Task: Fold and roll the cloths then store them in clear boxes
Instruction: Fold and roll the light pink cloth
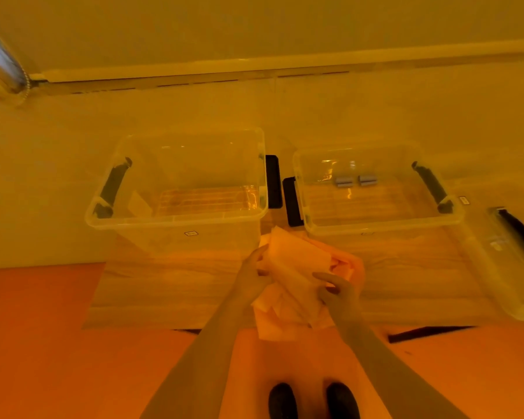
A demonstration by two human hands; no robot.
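Clear, glossy plastic makes up the two open boxes on the wooden table (164, 285): the left box (176, 219) and the right box (375, 225), each rectangular with rounded corners, a thick rim and dark handles at its ends. Two small grey blocks (356, 180) lie on the right box's ribbed floor. A third clear container (511, 267), with one dark handle, sits at the table's right edge. One pale, soft cloth (294, 279), creased and partly folded into layers, is held up over the table's near edge, just in front of the gap between the two boxes. The left hand (254, 273) pinches its left side; the right hand (336, 290) grips its right side with curled fingers. Two dark shoes (313, 400) stand on the smooth floor below.
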